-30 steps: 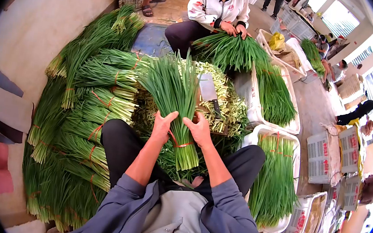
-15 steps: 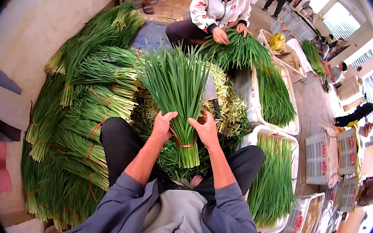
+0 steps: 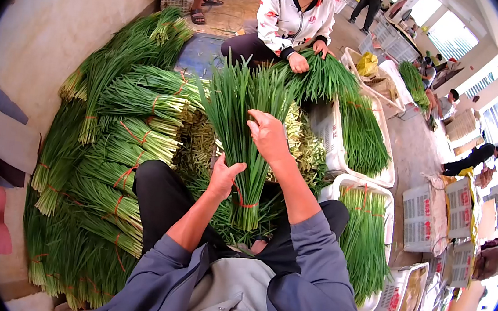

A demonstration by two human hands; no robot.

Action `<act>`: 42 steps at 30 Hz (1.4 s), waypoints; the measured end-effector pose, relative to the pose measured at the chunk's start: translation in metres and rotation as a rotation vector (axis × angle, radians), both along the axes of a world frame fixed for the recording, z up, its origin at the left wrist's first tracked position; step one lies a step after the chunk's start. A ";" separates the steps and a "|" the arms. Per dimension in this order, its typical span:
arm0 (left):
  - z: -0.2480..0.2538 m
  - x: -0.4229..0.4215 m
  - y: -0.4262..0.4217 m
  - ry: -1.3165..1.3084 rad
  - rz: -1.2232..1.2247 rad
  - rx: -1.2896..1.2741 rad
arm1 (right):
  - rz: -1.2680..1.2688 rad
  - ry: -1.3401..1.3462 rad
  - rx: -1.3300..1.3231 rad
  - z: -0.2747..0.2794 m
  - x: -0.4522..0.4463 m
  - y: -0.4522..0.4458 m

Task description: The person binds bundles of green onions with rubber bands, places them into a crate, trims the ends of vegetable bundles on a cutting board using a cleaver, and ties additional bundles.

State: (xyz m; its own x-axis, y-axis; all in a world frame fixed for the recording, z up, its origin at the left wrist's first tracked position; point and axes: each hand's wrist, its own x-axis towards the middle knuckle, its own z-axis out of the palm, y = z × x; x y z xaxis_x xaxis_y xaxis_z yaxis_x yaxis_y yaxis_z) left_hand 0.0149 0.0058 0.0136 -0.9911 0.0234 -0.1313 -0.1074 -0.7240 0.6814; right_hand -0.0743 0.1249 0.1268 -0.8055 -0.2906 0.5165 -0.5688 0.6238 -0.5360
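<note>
A tall bunch of garlic chives (image 3: 236,102) stands upright between my knees, leaf tips pointing away from me. A red band circles it near the pale cut ends. My left hand (image 3: 222,177) is closed round its left side, just above the band. Against the upper leaves on the right, my right hand (image 3: 268,136) is raised with its fingers bent and apart; no grip on the bunch shows. Tied bundles of garlic chives (image 3: 134,136) lie stacked to my left. Behind the bunch is a heap of pale stem trimmings (image 3: 303,137), partly hidden by my right hand.
White crates (image 3: 387,233) of chives stand at my right. Across from me a person (image 3: 295,16) sits with both hands on loose chives (image 3: 325,75). A plastered wall (image 3: 81,7) bounds the left side. More crates (image 3: 420,215) and people are further right.
My right hand has left the lower bunch near the band and moved up to the leaves. My left hand stays on the bunch, slightly lower. The person opposite has shifted their hands over the chives.
</note>
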 end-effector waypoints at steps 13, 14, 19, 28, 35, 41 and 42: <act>0.000 0.004 0.002 0.022 -0.047 -0.079 | 0.050 -0.941 -0.833 0.028 0.015 0.028; 0.001 0.004 0.003 0.018 -0.032 -0.094 | 0.135 -0.903 -0.958 0.032 0.015 0.030; -0.002 0.002 0.005 0.049 -0.011 -0.076 | 0.261 -0.727 -1.240 0.073 0.002 0.018; -0.005 0.001 0.005 0.120 -0.008 -0.150 | 0.187 -0.594 -0.109 0.152 -0.010 -0.004; -0.005 0.002 0.005 0.157 0.020 -0.278 | 0.094 -0.574 -0.015 0.089 -0.028 -0.020; -0.008 -0.001 0.004 0.156 0.036 -0.299 | 0.099 -0.665 -0.137 0.091 -0.021 -0.009; -0.007 0.000 0.003 0.140 0.030 -0.304 | 0.144 -0.701 -0.224 0.092 -0.019 -0.004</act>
